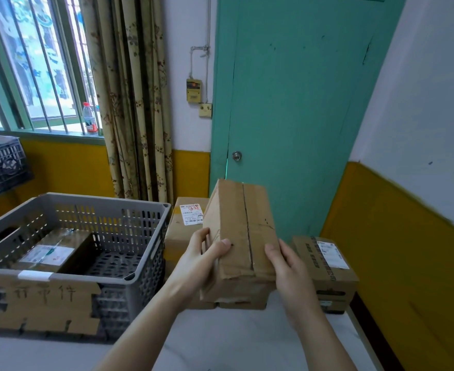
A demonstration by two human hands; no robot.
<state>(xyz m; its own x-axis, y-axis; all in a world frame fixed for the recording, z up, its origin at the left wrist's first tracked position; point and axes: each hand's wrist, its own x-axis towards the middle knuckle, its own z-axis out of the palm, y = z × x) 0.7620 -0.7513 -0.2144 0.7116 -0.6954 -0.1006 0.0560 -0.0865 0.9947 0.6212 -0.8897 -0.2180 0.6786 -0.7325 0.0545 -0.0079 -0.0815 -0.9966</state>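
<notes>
Both grips are holding the cardboard box (243,228): the left grip (204,253) is curling its fingers round the box's left side with the thumb lying on the top face, and the right grip (290,266) is clasping the right edge, thumb on top. The box is hanging tilted in the air above the white desk (233,341), in front of the green door (287,103). Just to its left a grey crate (140,223) is sitting on the desk, with a labelled parcel (49,250) lying inside. A tall carton (177,231) and a low carton (330,266) are resting behind the held box, one at either side
</notes>
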